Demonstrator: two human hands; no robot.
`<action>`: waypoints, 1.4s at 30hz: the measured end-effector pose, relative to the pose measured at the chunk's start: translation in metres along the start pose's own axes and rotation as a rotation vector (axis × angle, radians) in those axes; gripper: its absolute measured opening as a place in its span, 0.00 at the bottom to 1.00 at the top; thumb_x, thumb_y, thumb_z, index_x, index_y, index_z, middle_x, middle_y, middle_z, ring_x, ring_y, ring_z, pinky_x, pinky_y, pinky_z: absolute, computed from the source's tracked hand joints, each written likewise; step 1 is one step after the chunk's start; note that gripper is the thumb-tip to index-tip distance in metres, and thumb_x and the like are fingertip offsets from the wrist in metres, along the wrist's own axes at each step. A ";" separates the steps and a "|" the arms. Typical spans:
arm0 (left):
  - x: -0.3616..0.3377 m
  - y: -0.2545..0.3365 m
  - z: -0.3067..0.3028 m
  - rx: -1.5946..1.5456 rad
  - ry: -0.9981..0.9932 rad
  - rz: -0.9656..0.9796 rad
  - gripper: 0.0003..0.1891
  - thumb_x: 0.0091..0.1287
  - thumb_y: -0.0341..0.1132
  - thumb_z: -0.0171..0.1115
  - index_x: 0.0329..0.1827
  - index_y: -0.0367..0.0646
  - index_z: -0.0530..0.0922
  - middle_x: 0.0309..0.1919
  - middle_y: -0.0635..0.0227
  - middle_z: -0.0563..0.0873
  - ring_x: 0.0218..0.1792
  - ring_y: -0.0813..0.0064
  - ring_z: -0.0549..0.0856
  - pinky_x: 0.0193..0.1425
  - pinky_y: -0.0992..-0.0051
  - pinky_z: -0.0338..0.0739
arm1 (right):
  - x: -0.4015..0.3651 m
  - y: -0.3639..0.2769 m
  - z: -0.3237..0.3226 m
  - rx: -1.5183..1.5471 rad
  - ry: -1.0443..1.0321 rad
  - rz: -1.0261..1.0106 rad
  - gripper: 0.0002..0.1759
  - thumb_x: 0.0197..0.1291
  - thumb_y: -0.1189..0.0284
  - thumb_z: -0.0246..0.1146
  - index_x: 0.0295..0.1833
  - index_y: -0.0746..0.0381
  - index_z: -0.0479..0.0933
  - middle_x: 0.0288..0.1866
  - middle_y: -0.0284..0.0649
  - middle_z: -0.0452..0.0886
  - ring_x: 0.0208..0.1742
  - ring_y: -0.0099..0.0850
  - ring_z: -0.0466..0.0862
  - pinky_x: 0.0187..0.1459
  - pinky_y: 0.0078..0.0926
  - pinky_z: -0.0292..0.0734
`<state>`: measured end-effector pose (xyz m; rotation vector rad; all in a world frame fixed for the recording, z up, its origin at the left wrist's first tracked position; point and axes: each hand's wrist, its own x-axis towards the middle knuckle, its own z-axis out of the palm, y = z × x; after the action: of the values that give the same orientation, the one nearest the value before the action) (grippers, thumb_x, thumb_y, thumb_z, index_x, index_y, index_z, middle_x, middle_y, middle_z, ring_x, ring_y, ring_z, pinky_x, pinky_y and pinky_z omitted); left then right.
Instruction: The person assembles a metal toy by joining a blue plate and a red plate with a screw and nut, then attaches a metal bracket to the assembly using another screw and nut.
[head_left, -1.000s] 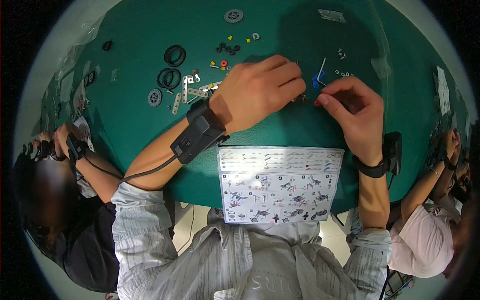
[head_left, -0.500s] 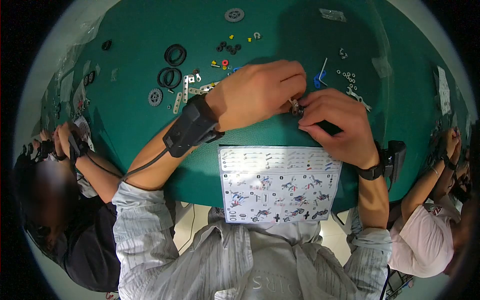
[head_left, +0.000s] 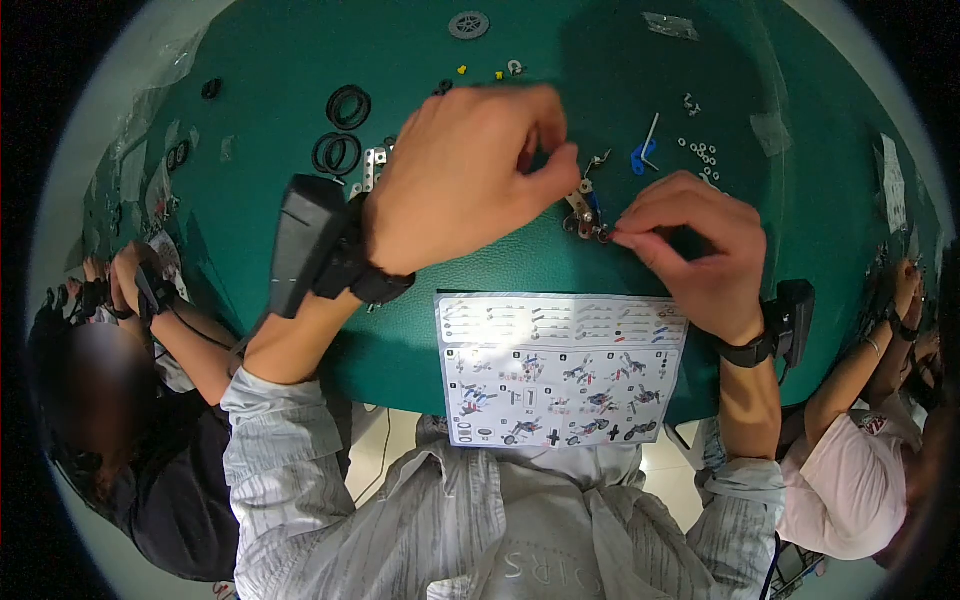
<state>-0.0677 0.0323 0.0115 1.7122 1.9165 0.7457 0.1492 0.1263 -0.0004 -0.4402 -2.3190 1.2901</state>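
A small assembly of metal strips (head_left: 583,212), with a blue part and screws showing, is held over the green table. At its lower right end, my right hand (head_left: 705,245) pinches it between thumb and fingertips. My left hand (head_left: 480,165) is raised just left of the assembly, slightly blurred, its thumb and forefinger apart with nothing visible between them. Beneath that hand lie perforated metal strips (head_left: 369,172), partly hidden. Beyond my right hand are an L-shaped hex key (head_left: 651,140) and a blue piece (head_left: 637,158).
A printed instruction sheet (head_left: 560,370) lies at the table's near edge. Black rubber rings (head_left: 348,107) are at the left, a grey wheel (head_left: 469,25) at the far side. Small nuts (head_left: 705,153) lie at the right. Other people sit on both sides.
My left hand has moved left and away from the assembly, its fingers parting. More of the assembly now shows, still at my right fingertips. My right hand has shifted slightly to the right.
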 end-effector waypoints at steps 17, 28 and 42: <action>0.002 -0.011 0.010 -0.136 0.088 0.319 0.08 0.66 0.25 0.60 0.47 0.38 0.76 0.41 0.65 0.79 0.37 0.79 0.81 0.41 0.77 0.76 | -0.002 0.000 -0.016 0.294 0.253 0.233 0.08 0.61 0.82 0.67 0.46 0.68 0.81 0.43 0.39 0.83 0.39 0.23 0.84 0.35 0.15 0.77; -0.003 -0.001 0.016 -0.633 -0.136 0.017 0.18 0.67 0.26 0.67 0.57 0.40 0.71 0.41 0.66 0.82 0.36 0.79 0.85 0.34 0.82 0.82 | -0.003 0.000 -0.022 0.264 0.255 0.093 0.09 0.57 0.86 0.68 0.42 0.66 0.81 0.42 0.39 0.82 0.40 0.24 0.83 0.35 0.17 0.78; -0.009 0.013 0.019 -0.486 0.009 0.162 0.16 0.59 0.28 0.75 0.48 0.37 0.81 0.40 0.66 0.88 0.39 0.77 0.88 0.39 0.78 0.83 | 0.001 -0.008 -0.014 -0.115 0.153 -0.106 0.12 0.48 0.87 0.71 0.40 0.65 0.84 0.40 0.42 0.83 0.36 0.27 0.83 0.34 0.19 0.76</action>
<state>-0.0443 0.0262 0.0054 1.5589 1.4523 1.1696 0.1551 0.1328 0.0138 -0.4310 -2.2621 1.0407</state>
